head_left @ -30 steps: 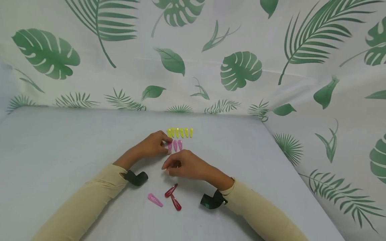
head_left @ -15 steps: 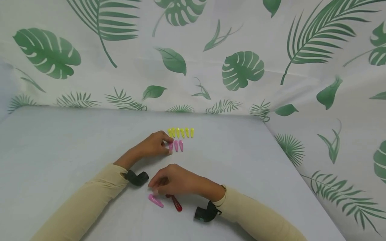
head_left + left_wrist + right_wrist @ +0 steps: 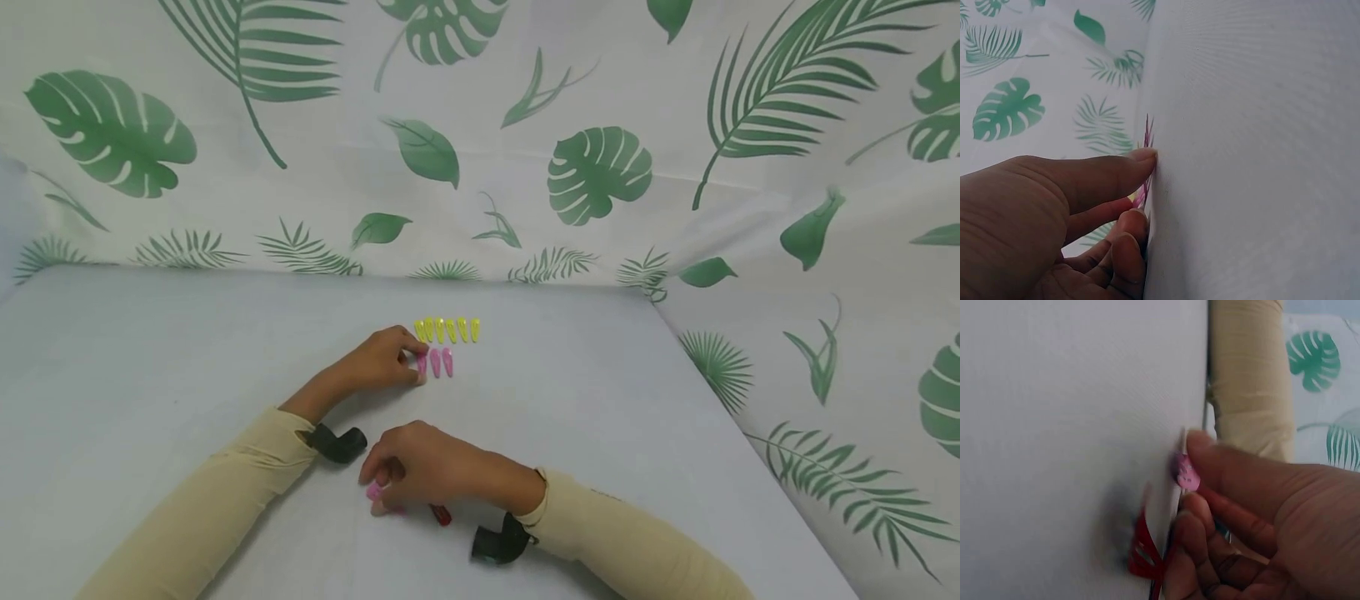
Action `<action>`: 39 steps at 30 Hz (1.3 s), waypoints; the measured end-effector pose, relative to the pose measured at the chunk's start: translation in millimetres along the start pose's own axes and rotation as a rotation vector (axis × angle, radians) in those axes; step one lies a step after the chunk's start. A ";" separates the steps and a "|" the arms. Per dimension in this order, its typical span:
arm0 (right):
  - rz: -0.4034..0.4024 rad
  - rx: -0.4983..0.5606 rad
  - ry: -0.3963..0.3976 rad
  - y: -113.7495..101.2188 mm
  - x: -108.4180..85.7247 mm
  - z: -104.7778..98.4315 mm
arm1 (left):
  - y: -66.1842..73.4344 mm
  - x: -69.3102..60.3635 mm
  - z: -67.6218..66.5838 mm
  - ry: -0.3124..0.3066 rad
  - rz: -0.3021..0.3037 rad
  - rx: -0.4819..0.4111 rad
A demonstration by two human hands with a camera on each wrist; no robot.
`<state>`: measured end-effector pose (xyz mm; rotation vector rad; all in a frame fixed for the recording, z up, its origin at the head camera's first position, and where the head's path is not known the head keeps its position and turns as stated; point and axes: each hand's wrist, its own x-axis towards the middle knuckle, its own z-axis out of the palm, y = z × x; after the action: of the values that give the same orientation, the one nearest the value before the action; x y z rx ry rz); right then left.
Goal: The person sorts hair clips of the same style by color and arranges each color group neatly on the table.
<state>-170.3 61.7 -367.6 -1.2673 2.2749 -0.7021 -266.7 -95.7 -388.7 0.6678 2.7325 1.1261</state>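
At the middle of the table, my left hand (image 3: 384, 360) holds the leftmost pink hair clip (image 3: 422, 363) of a short row between thumb and fingers. Two more pink hair clips (image 3: 442, 362) lie beside it. Nearer the front, my right hand (image 3: 435, 468) pinches another pink hair clip (image 3: 1187, 474) between thumb and forefinger, low over the table. Red hair clips (image 3: 1142, 553) lie under and beside the right hand; in the head view only the end of one red clip (image 3: 441, 515) shows, the rest being hidden by that hand.
Behind the pink row runs a line of several yellow hair clips (image 3: 451, 330), set upright side by side on the white table (image 3: 187, 367). A leaf-print cloth (image 3: 480, 183) rises at the back and right. Black wrist cameras (image 3: 501, 542) sit below both wrists.
My right hand has moved from beside the pink row toward the front, over the red clips, and has taken hold of the loose pink clip. The left hand has stayed put.
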 end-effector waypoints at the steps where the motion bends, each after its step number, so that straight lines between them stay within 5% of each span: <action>1: -0.001 -0.030 0.004 -1.0 0.0 0.6 | -0.2 -0.4 -0.1 0.001 0.003 0.002; 5: 0.004 -0.086 0.012 -4.9 -1.3 1.6 | -1.1 0.0 0.7 0.003 0.002 0.004; 17: -0.095 0.029 0.068 -3.5 -4.7 -4.1 | 0.2 -0.6 -1.7 -0.006 -0.006 -0.005; 31: 0.029 0.307 0.103 7.2 -1.8 -10.0 | -0.9 1.5 -0.2 -0.006 -0.006 -0.017; 39: 0.047 0.354 0.171 17.1 -4.0 -27.2 | -4.3 2.5 -1.0 -0.017 0.044 -0.028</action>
<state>-195.6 78.7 -356.7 -1.0167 2.1746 -1.1742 -270.7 -98.0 -390.9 0.7339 2.6952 1.1605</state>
